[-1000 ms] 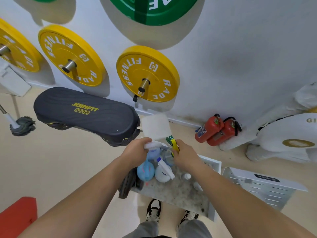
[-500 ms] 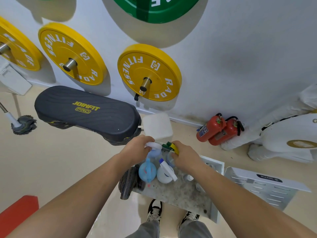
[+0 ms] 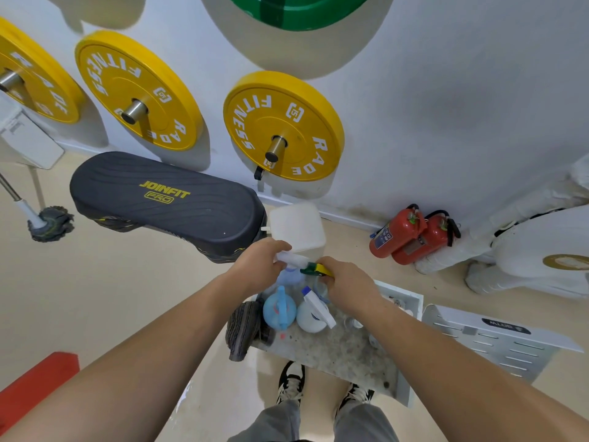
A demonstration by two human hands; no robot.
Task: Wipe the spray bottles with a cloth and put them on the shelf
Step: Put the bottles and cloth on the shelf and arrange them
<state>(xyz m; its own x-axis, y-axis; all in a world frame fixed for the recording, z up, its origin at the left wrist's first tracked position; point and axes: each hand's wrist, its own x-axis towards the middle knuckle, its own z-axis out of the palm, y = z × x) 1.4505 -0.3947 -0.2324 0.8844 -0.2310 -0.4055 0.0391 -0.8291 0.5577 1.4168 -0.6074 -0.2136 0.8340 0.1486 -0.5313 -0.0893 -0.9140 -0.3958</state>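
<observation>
My left hand (image 3: 258,266) grips the white trigger head of a pale blue spray bottle (image 3: 288,276). Beside it, my right hand (image 3: 347,285) holds a bottle by its green and yellow spray head (image 3: 315,268); that bottle's body is hidden under my hand. Both bottles are at the far end of the speckled grey shelf (image 3: 338,352). On the shelf just in front stand a blue bottle with a blue handle (image 3: 279,309) and a white bottle with a white and blue trigger (image 3: 314,312). A dark striped cloth (image 3: 243,327) hangs over the shelf's left edge.
A white container (image 3: 298,226) and a black padded bench (image 3: 165,199) sit just beyond the shelf. Two red fire extinguishers (image 3: 411,234) lean at the wall to the right. A white slotted panel (image 3: 490,339) lies on the right and a mop (image 3: 47,218) on the left. Yellow weight plates (image 3: 283,126) hang on the wall.
The green and yellow spray head has tipped from upright to pointing left toward my left hand. Both hands have stayed together over the bottles.
</observation>
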